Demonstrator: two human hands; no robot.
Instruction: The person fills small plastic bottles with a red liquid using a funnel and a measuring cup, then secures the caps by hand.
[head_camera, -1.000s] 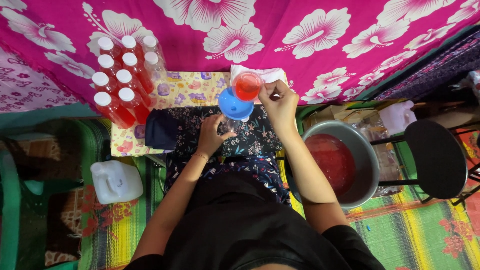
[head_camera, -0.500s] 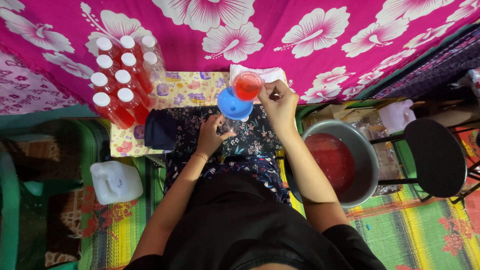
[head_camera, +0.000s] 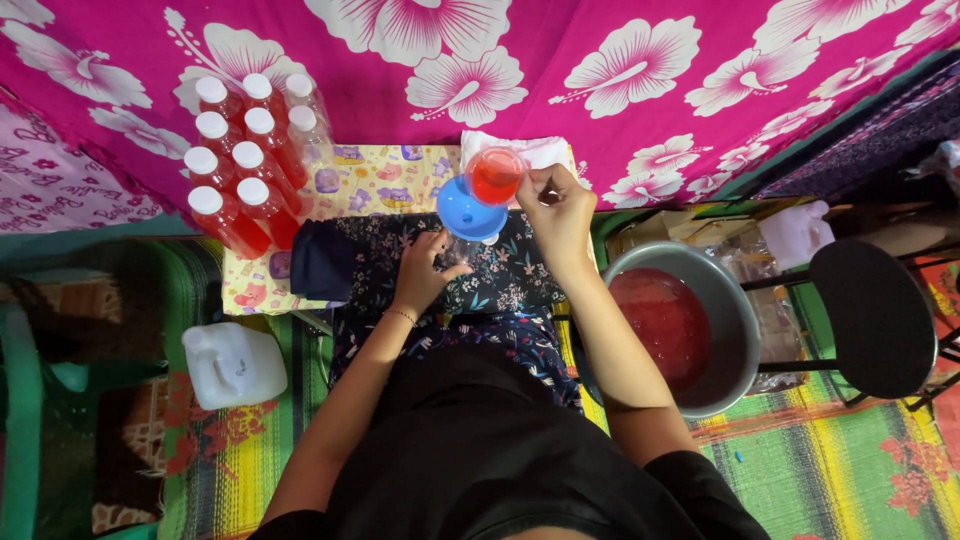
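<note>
A clear bottle (head_camera: 462, 250), upright, is gripped near its neck by the left hand (head_camera: 425, 268), with a blue funnel (head_camera: 470, 211) seated in its mouth. Just beyond and right of the funnel, a cup (head_camera: 495, 174) of red liquid is held tilted in the closed right hand (head_camera: 556, 208), its lip above the funnel.

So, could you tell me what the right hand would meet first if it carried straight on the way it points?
Probably the white cloth just beyond the red-filled cup that the right hand holds; depth is unclear.
</note>
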